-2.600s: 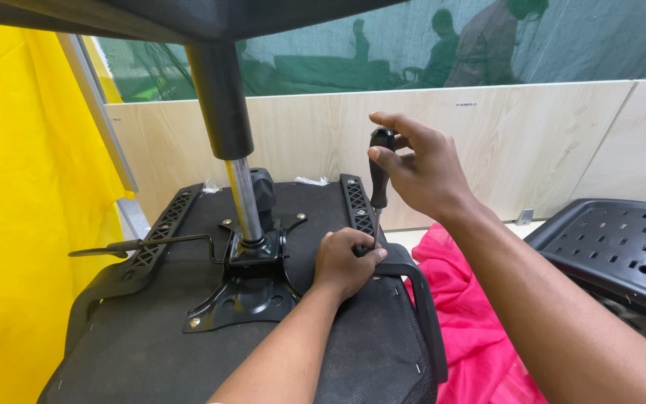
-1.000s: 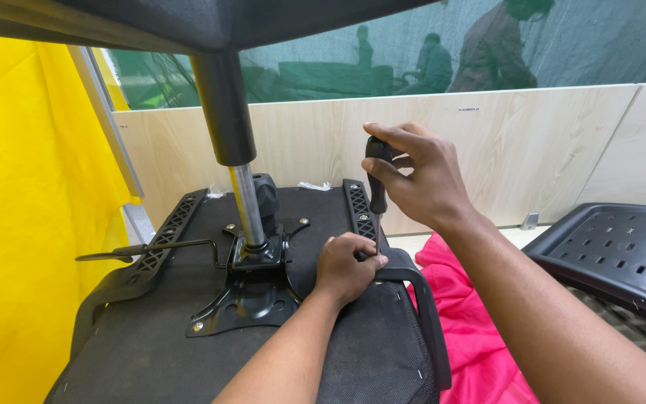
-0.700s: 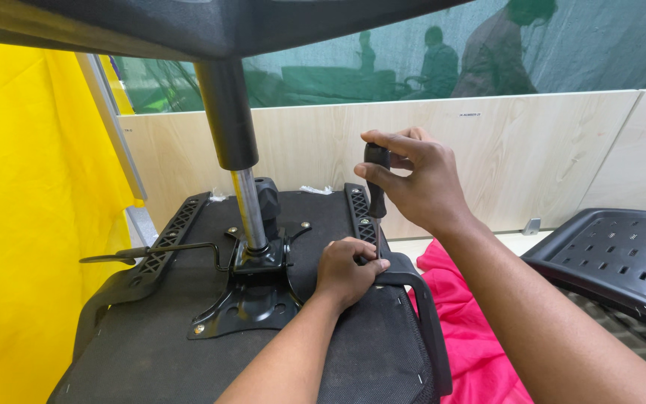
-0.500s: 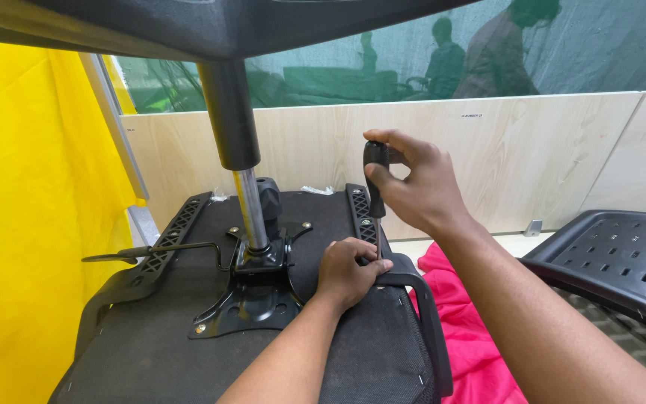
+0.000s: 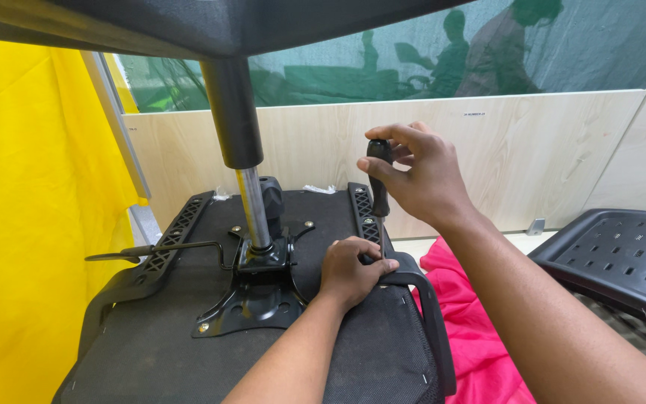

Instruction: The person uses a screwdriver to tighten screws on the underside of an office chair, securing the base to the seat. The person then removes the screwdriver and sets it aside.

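Right hand: we are wrapping our right hand (image 5: 420, 179) round the black screwdriver (image 5: 379, 176), upright, tip down at the armrest bracket.
Left hand: our left hand (image 5: 349, 269) is curling closed over the armrest (image 5: 424, 299), apparently bracing it against the upturned chair seat (image 5: 151, 352).
Gas cylinder: the gas cylinder (image 5: 244, 172) is rising from the seat's middle, left of both hands.
Pink cloth: the pink cloth (image 5: 472, 329) is lying right of the seat.

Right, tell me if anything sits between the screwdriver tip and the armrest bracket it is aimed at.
Nothing separate shows in that gap. The right hand holds the screwdriver upright, its shaft running down to the armrest bracket. The left hand rests right at the tip, its fingers hiding the exact contact point.
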